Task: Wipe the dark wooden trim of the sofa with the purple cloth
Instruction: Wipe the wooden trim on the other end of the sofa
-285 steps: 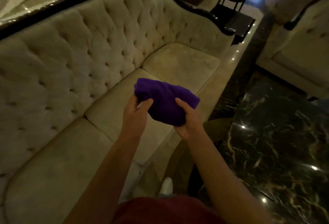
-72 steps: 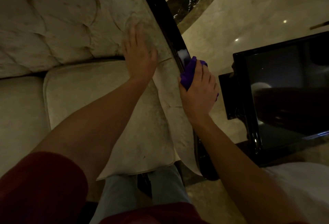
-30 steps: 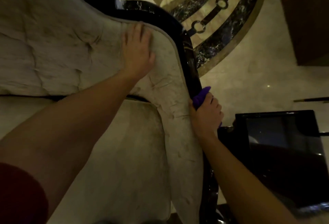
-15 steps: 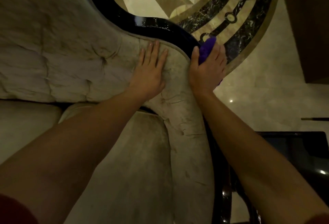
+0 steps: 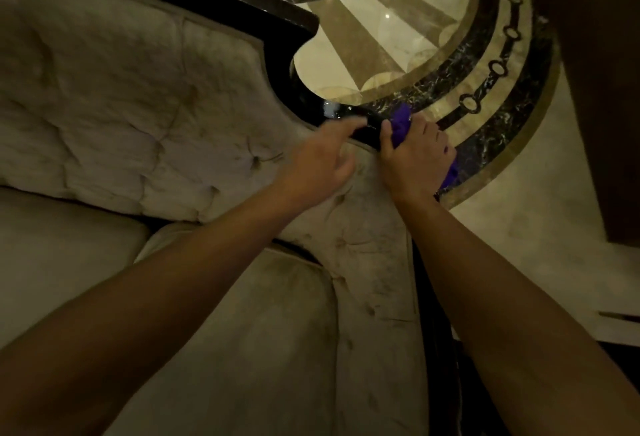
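Your right hand (image 5: 414, 155) grips the purple cloth (image 5: 401, 126) at centre right of the frame, fingers curled and closed around the bunched fabric, thumb on the near side. The cloth is pressed against the dark wooden trim (image 5: 301, 89), at the point where the trim curves from the armrest up toward the sofa back.

Your left hand (image 5: 323, 158) is just beside the right, at frame centre, over the cream upholstery (image 5: 138, 106). Its fingers are loosely extended and slightly spread, index reaching toward the trim. The hand is blurred, so contact cannot be confirmed.

1. Keep the cloth wrapped over both the top and the outer face of the trim.
2. Follow the S-curve toward the upper left of the frame, turning your wrist with the bend.
3. Maintain even pressure through the notch, where dust likely collects.
4. Brace with the left hand on the upholstery, clear of the cloth's path.
5. Avoid dragging the cloth onto the fabric edge.
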The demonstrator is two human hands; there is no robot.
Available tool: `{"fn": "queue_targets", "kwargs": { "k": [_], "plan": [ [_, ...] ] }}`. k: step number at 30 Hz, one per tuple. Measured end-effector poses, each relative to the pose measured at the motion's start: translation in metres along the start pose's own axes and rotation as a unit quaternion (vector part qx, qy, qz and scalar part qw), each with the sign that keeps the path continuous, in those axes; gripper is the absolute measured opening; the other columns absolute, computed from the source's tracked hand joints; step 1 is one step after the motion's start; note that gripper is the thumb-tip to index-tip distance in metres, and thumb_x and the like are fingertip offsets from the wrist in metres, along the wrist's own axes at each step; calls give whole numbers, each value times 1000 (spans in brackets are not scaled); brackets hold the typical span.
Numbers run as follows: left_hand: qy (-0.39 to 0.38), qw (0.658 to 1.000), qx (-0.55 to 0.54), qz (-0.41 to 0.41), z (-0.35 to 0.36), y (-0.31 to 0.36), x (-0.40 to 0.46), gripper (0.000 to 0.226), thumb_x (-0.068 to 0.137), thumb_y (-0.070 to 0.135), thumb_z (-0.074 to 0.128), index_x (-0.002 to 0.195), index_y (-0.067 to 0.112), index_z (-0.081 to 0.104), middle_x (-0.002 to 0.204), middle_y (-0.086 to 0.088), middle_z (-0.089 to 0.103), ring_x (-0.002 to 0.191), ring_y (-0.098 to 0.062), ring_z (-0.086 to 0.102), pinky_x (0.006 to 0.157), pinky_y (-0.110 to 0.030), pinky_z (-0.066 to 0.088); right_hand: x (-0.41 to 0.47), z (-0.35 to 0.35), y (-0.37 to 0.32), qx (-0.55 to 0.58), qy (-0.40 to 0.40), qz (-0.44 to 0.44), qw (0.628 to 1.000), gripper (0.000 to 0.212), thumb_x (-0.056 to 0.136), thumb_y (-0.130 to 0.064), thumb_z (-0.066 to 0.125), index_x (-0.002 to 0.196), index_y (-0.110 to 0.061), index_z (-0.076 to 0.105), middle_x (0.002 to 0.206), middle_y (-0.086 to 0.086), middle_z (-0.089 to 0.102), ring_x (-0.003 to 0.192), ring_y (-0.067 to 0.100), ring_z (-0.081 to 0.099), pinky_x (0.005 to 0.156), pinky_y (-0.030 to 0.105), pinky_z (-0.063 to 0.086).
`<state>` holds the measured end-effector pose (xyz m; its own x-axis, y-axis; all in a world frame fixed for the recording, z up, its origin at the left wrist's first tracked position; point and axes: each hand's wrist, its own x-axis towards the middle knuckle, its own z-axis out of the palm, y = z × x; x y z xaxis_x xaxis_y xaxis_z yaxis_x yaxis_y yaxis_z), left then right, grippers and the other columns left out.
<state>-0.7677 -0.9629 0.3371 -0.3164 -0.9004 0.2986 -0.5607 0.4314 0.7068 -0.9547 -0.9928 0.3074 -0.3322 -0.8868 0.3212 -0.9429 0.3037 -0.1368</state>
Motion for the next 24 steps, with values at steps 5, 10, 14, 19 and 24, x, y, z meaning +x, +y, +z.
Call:
{"fn": "queue_targets", "kwargs": {
  "k": [5,10,14,19,24],
  "plan": [
    [222,964,122,79,-73,3,44,27,87,15,61,110,6,70,116,-17,64,105,-30,59,84,-38,46,2,-1,-2,-6,-13,14,1000,68,100,-67,30,130,-12,55,123,16,64,115,37,57,99,54,42],
    [145,949,277,37,-111,-4,80,33,94,34,51,114,13,67,124,-11,63,118,-31,56,101,-44,38,3,-7,-4,0,-43,25,999,66,100,-64,31,131,-11,54,126,17,62,120,39,53,103,55,40],
    [75,944,321,4,-140,-17,111,41,99,44,42,98,11,67,90,-9,65,86,-30,60,87,-44,47,5,-10,-8,3,-61,39,997,63,100,-61,34,130,-10,55,126,18,62,120,39,53,104,55,38],
    [60,915,393,-63,-129,-17,124,67,100,52,31,76,4,72,65,-9,53,60,-29,48,75,-41,43,6,-11,-11,10,-69,22,997,63,102,-62,31,138,-15,52,134,16,62,125,38,52,107,55,36],
    [52,910,408,-52,-130,-17,124,59,98,42,33,76,4,72,67,-13,61,61,-30,52,77,-40,42,9,-14,-30,60,-59,-23,996,60,105,-60,30,143,-18,50,140,11,59,133,33,48,112,56,33]
  ]
}}
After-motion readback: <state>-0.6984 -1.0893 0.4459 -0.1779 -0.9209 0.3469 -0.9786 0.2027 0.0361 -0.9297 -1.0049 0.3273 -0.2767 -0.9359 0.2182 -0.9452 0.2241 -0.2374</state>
